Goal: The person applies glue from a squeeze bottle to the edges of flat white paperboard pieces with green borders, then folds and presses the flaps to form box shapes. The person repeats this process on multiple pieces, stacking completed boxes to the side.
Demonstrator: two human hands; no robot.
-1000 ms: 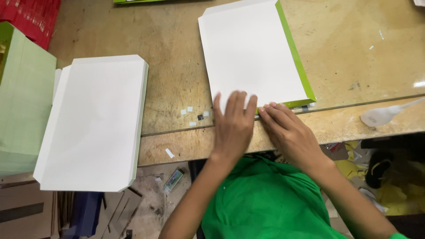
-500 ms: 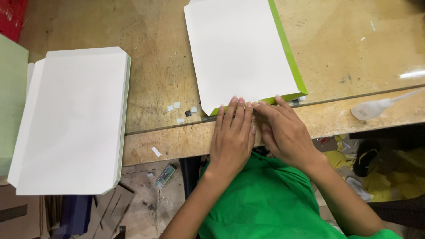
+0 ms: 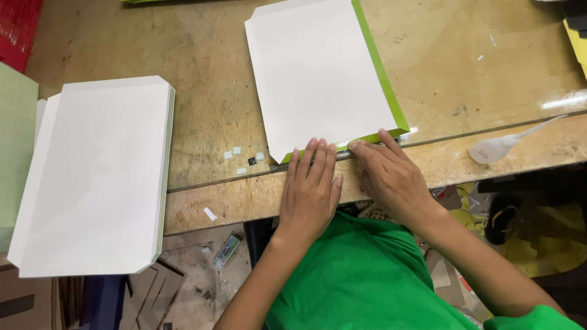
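The wooden workbench (image 3: 208, 122) fills most of the view, its surface worn and scratched. On its left end lies a thick stack of white sheets (image 3: 98, 177) with clipped corners, overhanging the near edge of the bench. At centre lies a single white sheet with a green border (image 3: 321, 73), flat on the bench, its near edge just beside the bench's front ledge.

The left hand (image 3: 310, 189) rests flat, fingers extended and close together, fingertips pressing the near edge of the sheet. The right hand (image 3: 391, 177) lies alongside, fingers likewise extended and flat, fingertips touching the green strip at the near right corner. Neither hand pinches anything; both press down.

The sheet appears thin, light and flexible, probably card or coated paper; it likely creases readily and slides on the bench unless held down. Handling is best at the edges or corners, with flat pressure rather than a pinch.

Small paper scraps (image 3: 235, 151) lie on the bench between stack and sheet.
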